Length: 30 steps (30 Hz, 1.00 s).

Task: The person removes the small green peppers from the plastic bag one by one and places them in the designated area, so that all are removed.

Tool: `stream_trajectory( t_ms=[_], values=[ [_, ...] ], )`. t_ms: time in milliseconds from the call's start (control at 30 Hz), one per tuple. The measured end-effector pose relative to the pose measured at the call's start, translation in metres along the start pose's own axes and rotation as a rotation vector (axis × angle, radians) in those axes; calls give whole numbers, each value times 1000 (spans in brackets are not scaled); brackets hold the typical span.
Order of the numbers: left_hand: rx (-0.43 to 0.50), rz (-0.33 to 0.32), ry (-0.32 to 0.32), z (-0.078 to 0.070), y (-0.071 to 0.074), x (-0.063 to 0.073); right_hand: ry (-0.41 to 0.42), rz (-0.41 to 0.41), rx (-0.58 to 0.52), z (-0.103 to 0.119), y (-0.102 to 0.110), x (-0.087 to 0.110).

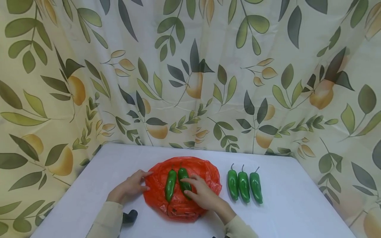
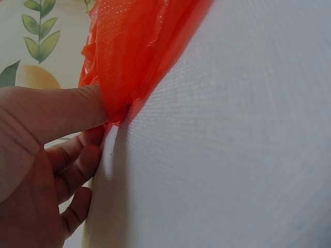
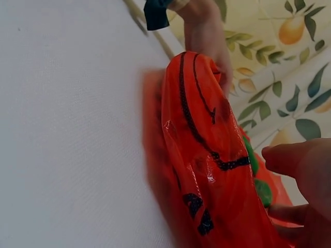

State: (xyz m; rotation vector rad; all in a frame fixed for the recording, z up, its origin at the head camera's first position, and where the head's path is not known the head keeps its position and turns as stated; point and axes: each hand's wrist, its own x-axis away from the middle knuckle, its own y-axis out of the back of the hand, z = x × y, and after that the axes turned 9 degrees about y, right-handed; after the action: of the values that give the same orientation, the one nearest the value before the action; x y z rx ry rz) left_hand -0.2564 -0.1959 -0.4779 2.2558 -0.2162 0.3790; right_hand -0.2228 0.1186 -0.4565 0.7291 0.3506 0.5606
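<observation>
A red plastic bag (image 1: pixel 154 206) lies spread on the white table with its rim turned up, and two green peppers lie side by side inside it. My left hand (image 1: pixel 134 185) pinches the bag's left rim; in the left wrist view the thumb (image 2: pixel 77 108) presses on the red film (image 2: pixel 132 46) with fingers behind. My right hand (image 1: pixel 203 195) reaches over the near right rim, its spread fingertips at the right-hand pepper (image 1: pixel 183 173). The left-hand pepper (image 1: pixel 170 185) lies untouched. Black print marks the bag's side (image 3: pixel 212 139) in the right wrist view.
Three more green peppers stand in a row right of the bag: one nearest it (image 1: pixel 232 185), a middle one (image 1: pixel 243 186) and an outer one (image 1: pixel 256 187). A black object (image 1: pixel 130 216) shows by the left sleeve. A leaf-and-fruit patterned curtain (image 1: pixel 190 109) hangs behind the table (image 1: pixel 285 198).
</observation>
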Motion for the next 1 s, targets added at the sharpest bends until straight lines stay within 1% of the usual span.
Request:
stream_trajectory(
  t_ms=[167, 233, 400, 533, 800, 1000],
  values=[
    [7, -2, -4, 1, -1, -1, 11, 12, 26, 0, -2, -3],
    [13, -2, -4, 2, -1, -1, 3, 19, 21, 0, -3, -4],
    [22, -1, -8, 3, -2, -2, -48, 43, 2, -1, -4, -6],
    [20, -3, -10, 3, -2, -3, -53, 46, -1, -3, -5, -7],
    [35, 0, -2, 5, -3, -4, -39, 18, -31, -7, -4, -7],
    [24, -2, -11, 3, -2, -3, 0, -23, -66, -6, 0, -5]
  ],
)
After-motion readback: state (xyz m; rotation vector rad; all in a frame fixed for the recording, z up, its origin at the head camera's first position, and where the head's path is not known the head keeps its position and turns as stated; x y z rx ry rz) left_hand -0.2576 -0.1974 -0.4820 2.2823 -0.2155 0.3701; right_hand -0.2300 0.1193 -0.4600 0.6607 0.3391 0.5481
